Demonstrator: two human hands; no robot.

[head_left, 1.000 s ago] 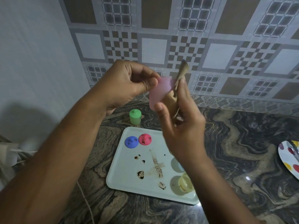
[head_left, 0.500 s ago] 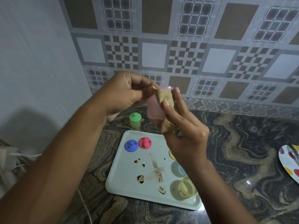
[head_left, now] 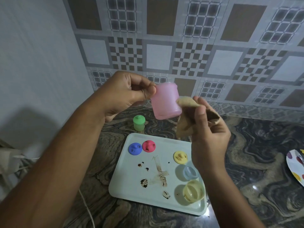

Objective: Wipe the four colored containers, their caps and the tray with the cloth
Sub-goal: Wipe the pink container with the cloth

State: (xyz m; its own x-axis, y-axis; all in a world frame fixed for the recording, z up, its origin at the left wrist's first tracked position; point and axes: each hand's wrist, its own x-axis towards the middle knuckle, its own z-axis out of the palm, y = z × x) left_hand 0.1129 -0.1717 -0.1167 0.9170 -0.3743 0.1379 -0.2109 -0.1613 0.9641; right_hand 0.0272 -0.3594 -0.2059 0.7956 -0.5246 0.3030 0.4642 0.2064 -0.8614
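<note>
The spotted plate (head_left: 294,168) is cut off at the right border. The right hand (head_left: 210,139) hides part of the cloth (head_left: 184,129), and its wrist partly covers the blue container (head_left: 189,172).

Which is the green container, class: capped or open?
Capped. The green container stands upright on the counter behind the tray, with its knobbed green cap seated on top.
</note>
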